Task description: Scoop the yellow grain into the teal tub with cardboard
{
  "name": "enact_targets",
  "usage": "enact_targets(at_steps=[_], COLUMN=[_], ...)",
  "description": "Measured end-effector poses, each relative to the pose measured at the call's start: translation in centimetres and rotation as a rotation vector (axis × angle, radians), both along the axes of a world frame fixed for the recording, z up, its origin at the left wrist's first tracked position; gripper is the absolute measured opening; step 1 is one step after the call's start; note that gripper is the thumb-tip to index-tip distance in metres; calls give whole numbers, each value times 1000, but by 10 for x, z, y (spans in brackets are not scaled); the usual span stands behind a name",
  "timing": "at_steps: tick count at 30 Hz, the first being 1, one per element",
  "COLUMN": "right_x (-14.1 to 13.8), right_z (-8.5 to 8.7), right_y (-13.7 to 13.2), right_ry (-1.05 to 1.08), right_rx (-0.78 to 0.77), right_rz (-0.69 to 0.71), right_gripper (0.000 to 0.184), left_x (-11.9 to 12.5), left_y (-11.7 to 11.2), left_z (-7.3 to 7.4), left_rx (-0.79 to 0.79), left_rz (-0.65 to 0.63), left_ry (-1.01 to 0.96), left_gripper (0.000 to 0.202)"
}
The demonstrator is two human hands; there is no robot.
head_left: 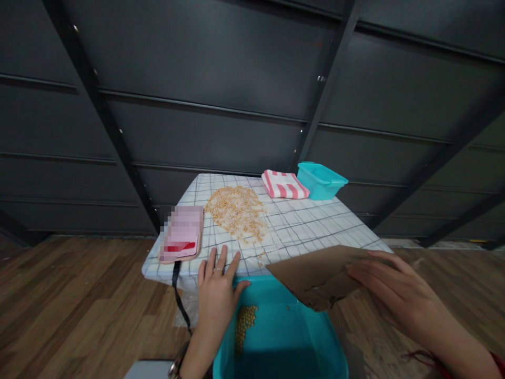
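Observation:
My right hand (389, 284) grips a torn piece of brown cardboard (319, 271), held tilted over the front edge of the table and the big teal bin. Palm down, my left hand (219, 279) rests at the table edge with its fingers spread; its thumb lies by the bin's rim. The teal bin (292, 337) stands against the table's front, with a cluster of yellow-brown beans (245, 321) in its left part. On the checked cloth, beyond my left hand, spreads a pile of yellow beans or kernels mixed with white grains (239, 210). A few stray pieces lie near the edge.
A phone in a pink case (183, 231) lies at the table's left, a black strap (178, 295) hanging below. At the back right are a folded red-and-white striped towel (284, 185) and a small turquoise basket (320, 181). A dark panelled wall (213, 63) stands behind the table.

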State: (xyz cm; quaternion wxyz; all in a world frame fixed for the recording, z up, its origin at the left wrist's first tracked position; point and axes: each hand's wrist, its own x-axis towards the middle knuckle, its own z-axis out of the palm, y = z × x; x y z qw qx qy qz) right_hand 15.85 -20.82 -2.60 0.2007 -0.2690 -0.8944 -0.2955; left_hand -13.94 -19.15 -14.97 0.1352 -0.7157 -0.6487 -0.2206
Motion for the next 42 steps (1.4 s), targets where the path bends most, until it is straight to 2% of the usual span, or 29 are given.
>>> enact_targets(at_steps=[9,15,24,42], right_x=[2,-4,-3,-18], right_z=[-8,-7,-8,-7], right_y=[8,6,11,19], right_ry=[5,0,8,-14], right_rx=[75,55,78,109], right_rz=[-53,-4,-20,6], right_gripper=[26,25,24,25], left_x=[0,0,-1,1], left_y=[-1,0,0,-1], left_z=[-1,-2,-5,0], left_rx=[-4,11,5,-21], left_rz=[5,7,0,4], left_ry=[13,20,7,2], left_gripper=[54,54,53,54])
